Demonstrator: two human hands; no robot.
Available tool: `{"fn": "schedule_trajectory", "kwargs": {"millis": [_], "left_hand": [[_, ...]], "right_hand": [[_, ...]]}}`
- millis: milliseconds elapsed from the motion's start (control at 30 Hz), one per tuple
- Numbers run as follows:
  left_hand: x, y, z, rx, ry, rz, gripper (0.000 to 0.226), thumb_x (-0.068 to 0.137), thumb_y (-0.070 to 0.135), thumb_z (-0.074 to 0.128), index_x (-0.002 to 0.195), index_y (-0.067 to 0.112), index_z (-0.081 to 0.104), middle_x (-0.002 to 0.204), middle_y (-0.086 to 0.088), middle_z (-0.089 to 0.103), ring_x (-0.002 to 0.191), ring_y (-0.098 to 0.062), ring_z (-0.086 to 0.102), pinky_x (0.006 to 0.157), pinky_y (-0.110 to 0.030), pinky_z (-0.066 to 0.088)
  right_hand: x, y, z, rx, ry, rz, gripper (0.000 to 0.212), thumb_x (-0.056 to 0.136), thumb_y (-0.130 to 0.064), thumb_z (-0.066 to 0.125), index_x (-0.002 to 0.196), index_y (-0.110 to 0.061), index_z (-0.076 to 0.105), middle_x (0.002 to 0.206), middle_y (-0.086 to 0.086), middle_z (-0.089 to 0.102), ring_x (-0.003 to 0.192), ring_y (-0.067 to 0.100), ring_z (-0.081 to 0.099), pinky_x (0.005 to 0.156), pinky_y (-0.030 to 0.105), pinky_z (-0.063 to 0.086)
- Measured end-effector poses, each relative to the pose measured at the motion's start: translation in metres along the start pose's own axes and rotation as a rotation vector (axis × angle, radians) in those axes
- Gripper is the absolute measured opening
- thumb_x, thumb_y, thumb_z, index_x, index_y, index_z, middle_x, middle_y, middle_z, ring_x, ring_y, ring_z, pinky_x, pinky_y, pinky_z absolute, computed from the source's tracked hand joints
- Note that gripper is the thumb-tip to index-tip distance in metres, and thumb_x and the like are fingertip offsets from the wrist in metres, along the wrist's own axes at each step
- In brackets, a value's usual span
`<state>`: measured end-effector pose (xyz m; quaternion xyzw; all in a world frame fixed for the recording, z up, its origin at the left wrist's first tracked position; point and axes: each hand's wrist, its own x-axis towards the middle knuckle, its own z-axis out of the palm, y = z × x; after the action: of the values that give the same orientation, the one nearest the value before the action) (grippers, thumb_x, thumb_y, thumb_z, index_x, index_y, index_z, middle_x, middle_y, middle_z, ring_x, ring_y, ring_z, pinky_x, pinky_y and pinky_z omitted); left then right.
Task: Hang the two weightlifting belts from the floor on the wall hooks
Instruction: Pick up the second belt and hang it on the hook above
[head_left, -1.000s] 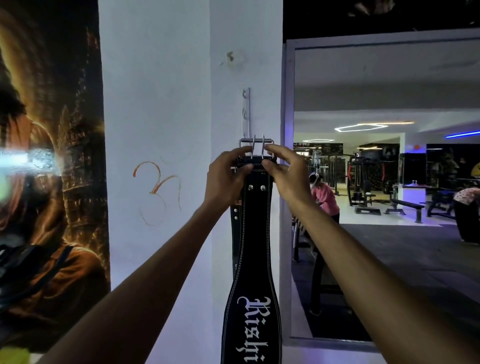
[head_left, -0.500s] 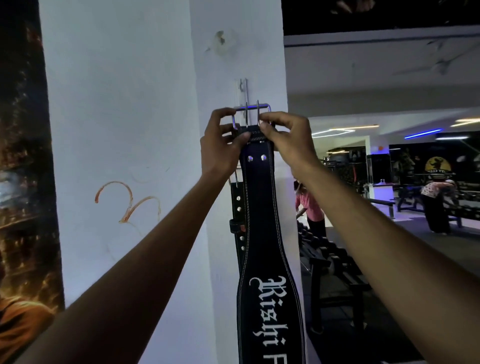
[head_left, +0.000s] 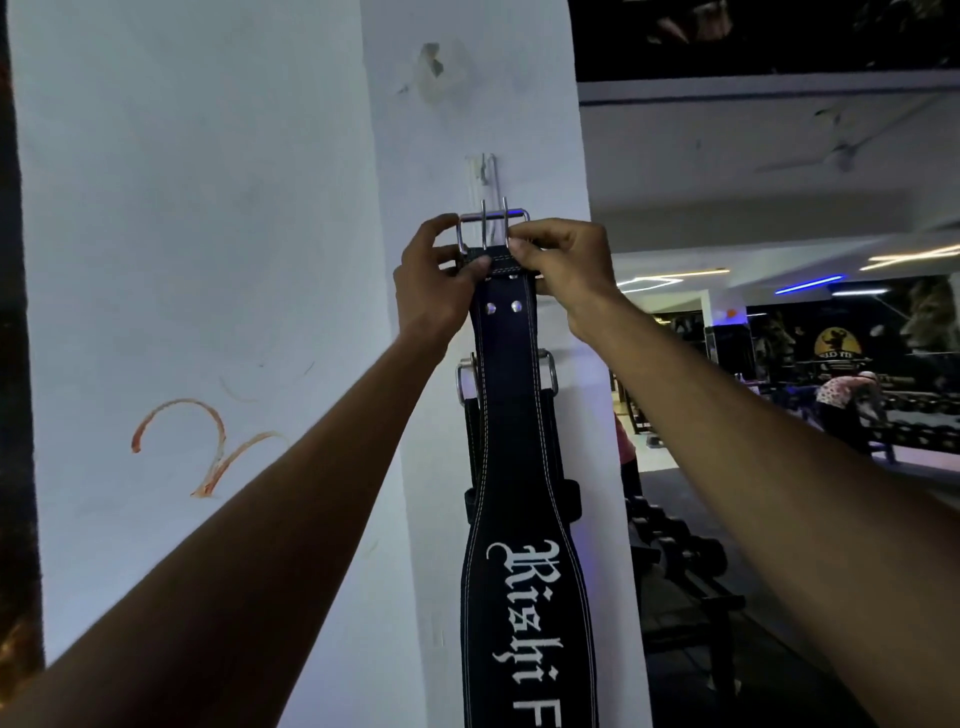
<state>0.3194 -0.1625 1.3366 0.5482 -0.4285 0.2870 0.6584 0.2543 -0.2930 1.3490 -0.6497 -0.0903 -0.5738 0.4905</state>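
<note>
Belt buckle raised below wall hook (head_left: 488, 171).
Left hand (head_left: 434, 283) and right hand (head_left: 558, 265) pinch the black belt (head_left: 511, 415) (upper centre of frame) beside its buckle (head_left: 493, 228).

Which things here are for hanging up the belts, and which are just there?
For the job: front belt, its buckle, wall hook, second belt behind, left hand, right hand.

Just there: orange scribble, wall dent, dumbbell rack, poster.

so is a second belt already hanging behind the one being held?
Yes, a second belt with its own buckle hangs on the pillar behind the lettered belt.
</note>
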Motion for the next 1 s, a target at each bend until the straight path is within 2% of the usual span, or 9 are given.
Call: {"fn": "schedule_trajectory", "kwargs": {"millis": [200,367,467,533,600,700,833,933,1000], "left_hand": [[0.024,-0.013,0.014,0.032,0.010,0.002,0.055,0.084,0.017,0.079,0.136,0.021,0.061,0.116,-0.008,0.072,0.103,-0.017,0.072,0.092,-0.040,0.061],[0.039,-0.025,0.021,0.030,0.017,-0.053,0.061,0.082,0.023,0.081,0.139,0.017,0.060,0.122,-0.011,0.070,0.110,-0.022,0.071,0.095,-0.044,0.060],[0.041,-0.030,0.019,0.008,-0.018,-0.099,0.064,0.081,0.022,0.082,0.139,0.013,0.058,0.121,-0.015,0.071,0.107,-0.026,0.072,0.093,-0.043,0.061],[0.040,-0.031,0.014,-0.032,-0.069,-0.132,0.062,0.083,0.016,0.082,0.140,0.009,0.056,0.118,-0.017,0.072,0.099,-0.024,0.074,0.079,-0.034,0.063],[0.036,-0.032,0.010,-0.071,-0.105,-0.154,0.058,0.085,0.012,0.080,0.137,0.010,0.055,0.109,-0.013,0.073,0.087,-0.018,0.073,0.066,-0.025,0.061],[0.033,-0.028,0.011,-0.075,-0.090,-0.163,0.055,0.085,0.021,0.080,0.134,0.014,0.055,0.107,-0.008,0.073,0.088,-0.018,0.073,0.067,-0.026,0.061],[0.040,-0.022,0.017,-0.003,-0.005,-0.190,0.046,0.079,0.043,0.081,0.106,0.007,0.069,0.095,-0.008,0.077,0.092,-0.024,0.078,0.072,-0.036,0.066],[0.043,-0.021,0.020,0.035,0.046,-0.198,0.034,0.073,0.043,0.082,0.078,0.012,0.068,0.085,-0.009,0.077,0.087,-0.027,0.079,0.071,-0.041,0.067],[0.043,-0.021,0.023,0.060,0.091,-0.204,0.027,0.070,0.040,0.079,0.069,0.018,0.065,0.080,-0.006,0.077,0.080,-0.025,0.079,0.074,-0.045,0.066]], "right_hand": [[0.024,0.016,0.006,0.013,0.097,-0.016,0.029,0.079,-0.009,0.077,0.108,-0.014,0.074,0.096,0.009,0.075,0.091,0.022,0.073,0.088,0.046,0.060],[0.039,0.025,0.010,-0.001,0.093,-0.013,0.051,0.079,-0.015,0.078,0.127,-0.019,0.063,0.096,0.003,0.076,0.092,0.013,0.072,0.092,0.034,0.057],[0.040,0.033,0.010,0.002,0.096,-0.003,0.043,0.077,-0.019,0.079,0.118,-0.017,0.069,0.096,0.004,0.075,0.094,0.016,0.071,0.092,0.039,0.058],[0.038,0.036,0.009,-0.015,0.088,0.012,0.034,0.075,-0.021,0.080,0.108,-0.018,0.073,0.095,0.006,0.074,0.092,0.019,0.072,0.088,0.043,0.059],[0.036,0.039,0.009,-0.036,0.081,-0.003,0.033,0.074,-0.021,0.079,0.107,-0.020,0.071,0.090,0.005,0.075,0.088,0.019,0.072,0.084,0.038,0.060],[0.035,0.039,0.011,-0.040,0.087,0.006,0.038,0.073,-0.027,0.078,0.109,-0.022,0.066,0.091,0.001,0.074,0.087,0.017,0.071,0.083,0.036,0.059],[0.041,0.030,0.016,-0.079,0.140,0.074,0.032,0.067,-0.045,0.077,0.088,-0.023,0.069,0.091,-0.002,0.073,0.086,0.018,0.071,0.083,0.041,0.060],[0.045,0.027,0.018,-0.099,0.153,0.101,0.031,0.065,-0.045,0.076,0.085,-0.023,0.066,0.092,-0.002,0.072,0.087,0.019,0.070,0.083,0.041,0.060],[0.045,0.029,0.020,-0.100,0.164,0.117,0.032,0.063,-0.044,0.076,0.085,-0.024,0.065,0.092,-0.002,0.072,0.086,0.020,0.070,0.083,0.041,0.059]]}}
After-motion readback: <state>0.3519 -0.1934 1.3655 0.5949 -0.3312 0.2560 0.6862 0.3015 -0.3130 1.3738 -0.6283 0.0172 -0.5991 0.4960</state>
